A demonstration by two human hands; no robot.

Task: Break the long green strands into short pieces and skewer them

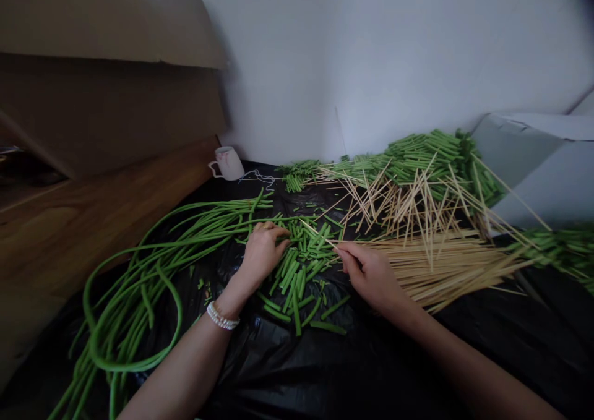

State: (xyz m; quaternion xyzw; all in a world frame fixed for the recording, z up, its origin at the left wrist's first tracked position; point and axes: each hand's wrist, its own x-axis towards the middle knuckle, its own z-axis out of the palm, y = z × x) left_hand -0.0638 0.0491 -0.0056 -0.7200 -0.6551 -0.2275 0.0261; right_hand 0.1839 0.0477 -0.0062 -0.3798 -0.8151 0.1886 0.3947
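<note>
Right hand (pixel 369 273) pinches thin skewer (pixel 320 235) over cut green pieces (pixel 290 270); long axis slanting, tip away and leftward. Left hand (pixel 263 250) half-curled beside pieces (any hold hidden, cannot tell).

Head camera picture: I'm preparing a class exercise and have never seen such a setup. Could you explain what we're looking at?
There is no machine here, just a person's two bare hands. The camera sits on the person's head, looking forward and down. A black plastic sheet covers the surface. Long green stalks lie on the left, short cut pieces in the middle, and loose wooden skewers on the right, with a heap of green bundles behind. The right hand pinches one thin skewer. The left hand is beside the cut pieces; whether it holds any is unclear.
</note>
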